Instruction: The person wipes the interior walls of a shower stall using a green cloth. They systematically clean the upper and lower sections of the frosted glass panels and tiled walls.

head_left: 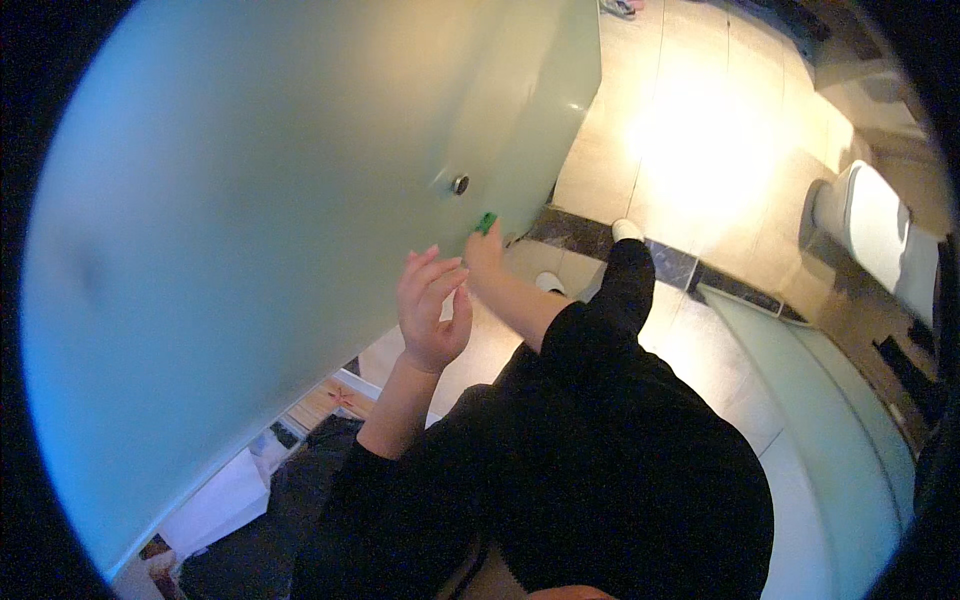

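Note:
A large frosted glass door panel (300, 180) with a round metal knob (460, 184) fills the left side. My right hand (485, 250) is closed around a small green object (487, 223) close to the glass, just below the knob. Only the top of that object shows, so its kind cannot be made out. Raised in front of the panel, my left hand (432, 310) holds nothing. Its fingers are apart and slightly curled. Whether either hand touches the glass cannot be told.
A dark stone threshold (672, 262) crosses the tiled floor, with my white shoe (627, 230) at it. On the right are a white toilet (875, 215) and another frosted glass panel (800, 370). White and dark items, including a white sheet (215, 505), lie at the lower left.

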Motion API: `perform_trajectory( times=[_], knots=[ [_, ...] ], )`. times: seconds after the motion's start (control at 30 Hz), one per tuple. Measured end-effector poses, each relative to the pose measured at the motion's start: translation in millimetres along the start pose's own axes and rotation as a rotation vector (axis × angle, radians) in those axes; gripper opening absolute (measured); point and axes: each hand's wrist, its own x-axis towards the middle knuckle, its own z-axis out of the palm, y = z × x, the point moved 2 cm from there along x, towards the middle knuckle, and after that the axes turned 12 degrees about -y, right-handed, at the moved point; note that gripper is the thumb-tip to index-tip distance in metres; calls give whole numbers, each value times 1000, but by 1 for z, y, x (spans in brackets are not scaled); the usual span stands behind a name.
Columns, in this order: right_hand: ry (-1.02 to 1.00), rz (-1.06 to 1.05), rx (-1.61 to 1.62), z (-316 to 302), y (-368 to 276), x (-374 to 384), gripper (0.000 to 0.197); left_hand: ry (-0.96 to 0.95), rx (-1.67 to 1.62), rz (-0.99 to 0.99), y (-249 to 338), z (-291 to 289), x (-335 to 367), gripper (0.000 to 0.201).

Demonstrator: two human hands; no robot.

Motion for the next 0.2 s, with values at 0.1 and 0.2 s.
perform_trajectory(
  times=[0.1, 0.2],
  knots=[
    [35, -152, 571, -8, 2, 92, 58, -89, 3, 119, -21, -3, -2, 24],
    [256, -553, 60, -24, -90, 41, 61, -59, -41, 139, -31, -5, -18, 24]
  ],
)
